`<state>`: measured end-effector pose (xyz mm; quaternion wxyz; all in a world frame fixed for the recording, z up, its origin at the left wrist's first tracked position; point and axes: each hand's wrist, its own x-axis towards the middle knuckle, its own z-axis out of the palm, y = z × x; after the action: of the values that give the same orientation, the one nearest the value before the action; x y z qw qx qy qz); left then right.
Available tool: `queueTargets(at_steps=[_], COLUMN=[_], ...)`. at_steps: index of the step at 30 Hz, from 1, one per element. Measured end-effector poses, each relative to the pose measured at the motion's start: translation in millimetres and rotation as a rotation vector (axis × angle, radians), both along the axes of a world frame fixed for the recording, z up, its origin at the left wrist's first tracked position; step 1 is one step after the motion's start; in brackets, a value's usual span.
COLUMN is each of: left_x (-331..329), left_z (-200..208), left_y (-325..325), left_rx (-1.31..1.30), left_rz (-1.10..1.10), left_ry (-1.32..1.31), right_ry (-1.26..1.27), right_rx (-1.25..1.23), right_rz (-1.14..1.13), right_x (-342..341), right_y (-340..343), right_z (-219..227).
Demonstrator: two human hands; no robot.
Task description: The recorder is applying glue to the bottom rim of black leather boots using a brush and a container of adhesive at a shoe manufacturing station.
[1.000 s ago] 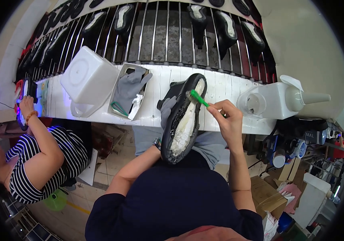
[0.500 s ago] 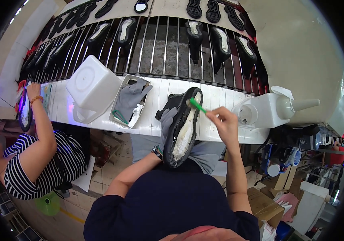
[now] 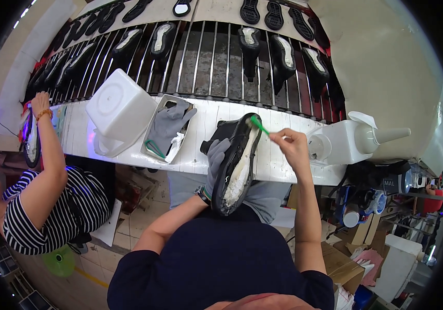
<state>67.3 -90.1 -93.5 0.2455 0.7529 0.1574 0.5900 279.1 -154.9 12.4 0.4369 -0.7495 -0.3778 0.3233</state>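
Note:
A black shoe upper (image 3: 231,178) is held bottom up in front of me, its whitish filled underside facing me. My left hand (image 3: 216,159), in a grey glove, is wrapped round its left side, and some of its fingers are hidden behind the shoe. In my bare right hand (image 3: 293,146) is a small brush with a green handle (image 3: 260,126), pinched between the fingers. The brush's head is at the shoe's far end, by the rim of the underside.
A white bench (image 3: 211,111) carries an upturned white tub (image 3: 120,101), a box with grey gloves (image 3: 171,129) and a white spouted bottle (image 3: 353,139). Beyond, shoe uppers (image 3: 283,54) lie on a metal roller rack (image 3: 203,57). At left, a person in a striped shirt (image 3: 58,206) handles another shoe.
My right hand has shifted slightly right and up, carrying the brush's head toward the shoe's far rim. The shoe is nearly still. The co-worker's hand has moved up a little.

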Motion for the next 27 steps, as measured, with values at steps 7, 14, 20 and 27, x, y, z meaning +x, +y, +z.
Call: queueTargets(at_steps=[7, 14, 20, 27], left_x=[2, -2, -15, -8], left_z=[3, -18, -33, -16], left_y=[-3, -10, -2, -4], left_rx=[-0.032, -0.223, -0.583, -0.462], left_rz=[-0.003, -0.112, -0.301, -0.293], left_ry=[-0.034, -0.038, 0.141, -0.008], right_ry=[0.02, 0.139, 0.027, 0.016], right_rx=[-0.005, 0.158, 0.138, 0.118], right_rz=[0.016, 0.124, 0.314, 0.028], right_x=[-9, -43, -75, -59], right_y=[-11, -30, -47, -31], right_z=[6, 34, 73, 61])
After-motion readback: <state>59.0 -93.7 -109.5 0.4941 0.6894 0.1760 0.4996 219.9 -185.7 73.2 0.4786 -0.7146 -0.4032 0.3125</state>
